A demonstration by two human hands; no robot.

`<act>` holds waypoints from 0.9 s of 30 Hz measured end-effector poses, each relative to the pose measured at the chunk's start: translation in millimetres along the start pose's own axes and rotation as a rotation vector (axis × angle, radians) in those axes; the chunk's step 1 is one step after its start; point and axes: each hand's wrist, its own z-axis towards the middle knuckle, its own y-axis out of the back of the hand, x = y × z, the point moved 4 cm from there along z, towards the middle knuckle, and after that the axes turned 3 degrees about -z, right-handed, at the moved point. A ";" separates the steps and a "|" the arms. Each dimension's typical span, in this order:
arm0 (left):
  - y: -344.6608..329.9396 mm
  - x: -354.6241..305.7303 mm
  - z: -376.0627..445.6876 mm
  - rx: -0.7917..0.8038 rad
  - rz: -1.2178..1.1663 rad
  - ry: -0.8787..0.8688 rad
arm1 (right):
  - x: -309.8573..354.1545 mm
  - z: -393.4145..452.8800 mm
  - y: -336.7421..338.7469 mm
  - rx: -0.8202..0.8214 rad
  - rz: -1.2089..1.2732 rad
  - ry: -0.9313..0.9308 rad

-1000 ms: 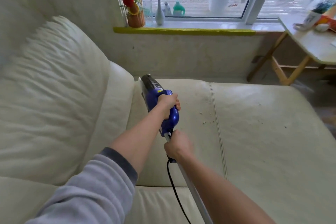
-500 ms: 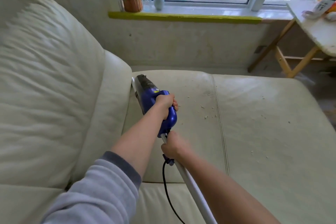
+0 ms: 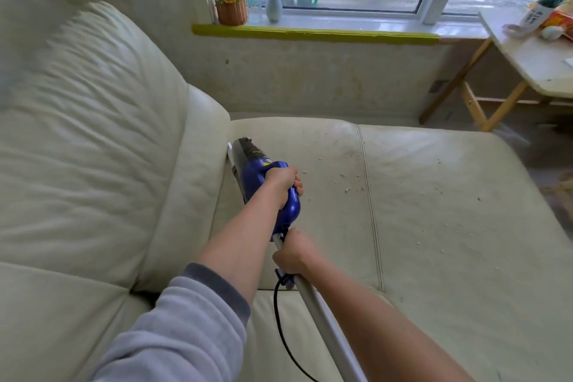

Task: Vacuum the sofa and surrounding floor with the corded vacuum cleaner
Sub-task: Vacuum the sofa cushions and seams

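A cream leather sofa (image 3: 434, 226) is seen, its seat strewn with pale crumbs (image 3: 348, 186) near the seam; the blue vacuum cleaner (image 3: 263, 180) is pressed against the seat by the back cushion (image 3: 77, 133). A black cord (image 3: 280, 329) is trailed over the front edge.

Both arms outstretched; left hand (image 3: 281, 183) and right hand (image 3: 293, 254) curled, gripping.

Blue corded vacuum cleaner (image 3: 263, 177) points nozzle-first into the crumb-strewn cream sofa (image 3: 434, 211) crease.

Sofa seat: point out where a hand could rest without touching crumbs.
Free: the seat strip between the vacuum and the armrest cushion; also the front edge beside the cord. Crowded: crumbs scattered along the seam and rightwards.
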 end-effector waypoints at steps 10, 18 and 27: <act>-4.4 50.1 -43.1 -0.003 0.040 0.058 | -33.2 -45.5 -33.9 0.061 0.079 -0.026; 3.6 91.6 -78.7 -0.013 0.035 0.077 | -55.5 -88.8 -57.5 0.062 -0.011 -0.018; 10.3 141.5 -117.5 -0.049 0.025 0.025 | -87.1 -134.1 -92.6 0.131 0.008 -0.046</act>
